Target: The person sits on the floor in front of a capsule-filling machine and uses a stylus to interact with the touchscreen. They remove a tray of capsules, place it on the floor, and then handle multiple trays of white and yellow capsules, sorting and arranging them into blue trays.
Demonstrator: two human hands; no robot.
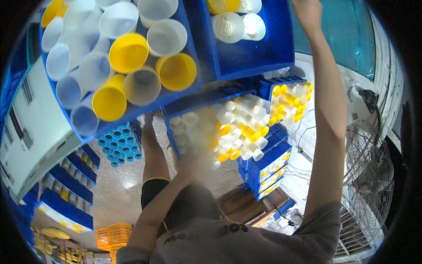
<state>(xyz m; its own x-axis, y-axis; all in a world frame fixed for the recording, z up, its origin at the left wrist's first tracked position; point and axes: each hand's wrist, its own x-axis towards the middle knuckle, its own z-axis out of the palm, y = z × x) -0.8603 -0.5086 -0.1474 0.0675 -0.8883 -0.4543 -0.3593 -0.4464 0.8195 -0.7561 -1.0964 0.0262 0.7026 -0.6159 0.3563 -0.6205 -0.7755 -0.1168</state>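
My left hand (196,162) is smeared by motion beside a heap of white and yellow plastic cups (241,127) in a blue crate (193,100); its fingers cannot be made out. Raised on the right, my right hand (306,12) is cut off by the top edge, close to the right side of a blue bin (255,61), and its fingers are out of view. Cups with white pellets (228,27) stand in that bin's far part. At upper left, a blue tray (151,103) holds upright white cups and several yellow cups (128,53).
Stacked blue crates (266,165) with cups stand at lower right, near a wire fan (369,163). Light-blue cups (118,147) are grouped on the left, beyond blue racks (66,185). An orange crate (115,235) stands at lower left. Loose cables (303,152) run along the white surface.
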